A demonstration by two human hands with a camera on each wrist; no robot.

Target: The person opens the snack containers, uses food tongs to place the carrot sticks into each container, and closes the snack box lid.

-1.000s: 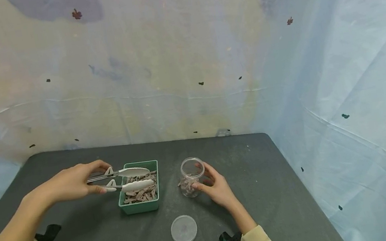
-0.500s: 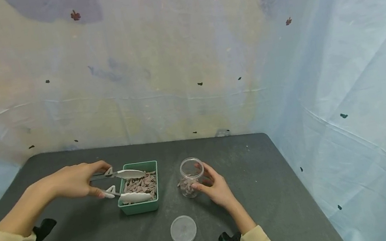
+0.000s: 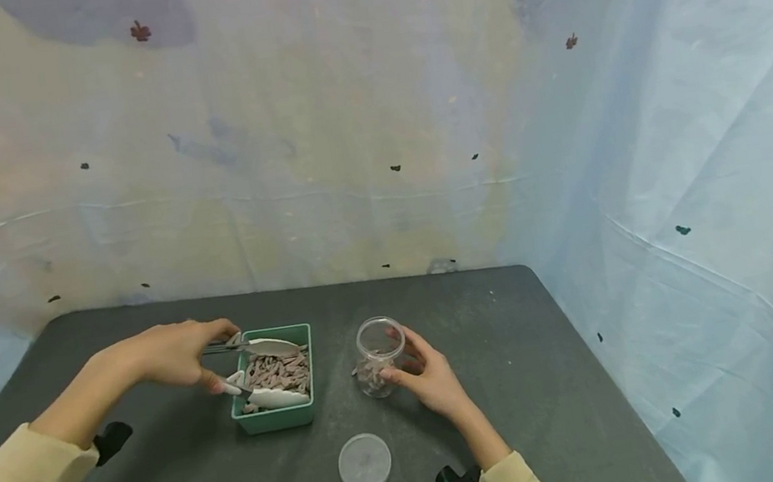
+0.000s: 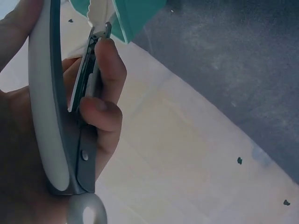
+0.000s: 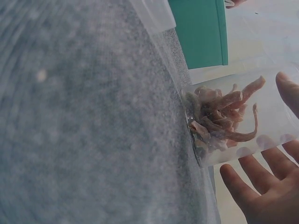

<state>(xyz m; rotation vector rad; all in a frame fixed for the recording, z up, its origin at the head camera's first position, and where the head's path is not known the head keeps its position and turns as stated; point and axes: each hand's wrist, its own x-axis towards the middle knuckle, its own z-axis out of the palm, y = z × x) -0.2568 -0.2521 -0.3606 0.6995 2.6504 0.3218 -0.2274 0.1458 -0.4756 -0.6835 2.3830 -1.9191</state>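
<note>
My left hand grips a pair of tongs with white scalloped tips. In the head view the tips stand spread apart inside the green box, over a heap of brownish-grey strips. The left wrist view shows the tongs' grey-and-white handle lying along the palm, fingers curled round the other arm. My right hand holds an upright clear jar by its side, thumb in front and fingers behind. Several curled strips fill its lower part in the right wrist view.
A round clear lid lies on the dark table in front of the box and jar. One small strip piece shows at the jar's left side. A patterned sheet hangs behind the table and along its right.
The tongs' tips have spread wider apart over the strips. My left hand has shifted a little to the right toward the box. The right hand keeps its hold on the jar.
</note>
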